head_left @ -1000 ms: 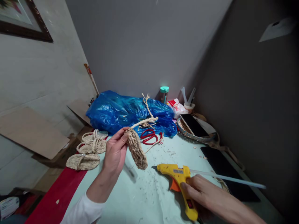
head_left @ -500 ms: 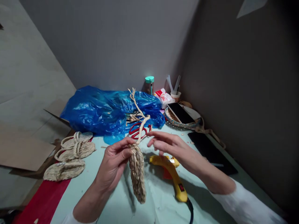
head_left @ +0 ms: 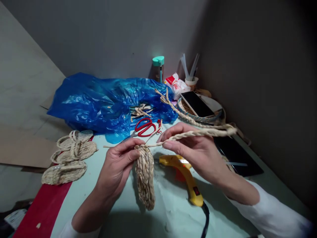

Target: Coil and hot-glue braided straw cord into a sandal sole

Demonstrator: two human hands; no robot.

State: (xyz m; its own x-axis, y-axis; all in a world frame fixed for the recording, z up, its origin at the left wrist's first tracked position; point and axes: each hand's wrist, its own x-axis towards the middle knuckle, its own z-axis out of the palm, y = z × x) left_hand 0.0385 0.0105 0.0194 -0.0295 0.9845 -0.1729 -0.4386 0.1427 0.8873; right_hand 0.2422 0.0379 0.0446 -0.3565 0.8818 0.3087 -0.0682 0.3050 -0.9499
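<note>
My left hand (head_left: 119, 162) pinches the top end of a small woven straw sole (head_left: 145, 180), which hangs down over the table. From that end a braided straw cord (head_left: 193, 133) runs right, folds at the far right and comes back toward the blue bag, ending in loose strands. My right hand (head_left: 193, 148) pinches the cord close to the sole, thumb in front and fingers behind. Below the right hand a yellow glue gun (head_left: 187, 178) lies on the table. Just beyond the hands are red-handled scissors (head_left: 145, 127).
Several woven straw slippers (head_left: 74, 155) lie at the left by a red strip. A blue plastic bag (head_left: 99, 99) with straw lies at the back. A phone (head_left: 197, 103) sits on a round basket (head_left: 218, 115). A black tablet-like slab (head_left: 240, 162) lies at right, a teal-lidded jar (head_left: 158, 67) behind.
My right hand has closed on the braided cord and pulled it to the right; before, the cord stood upward from the sole. My view has shifted slightly.
</note>
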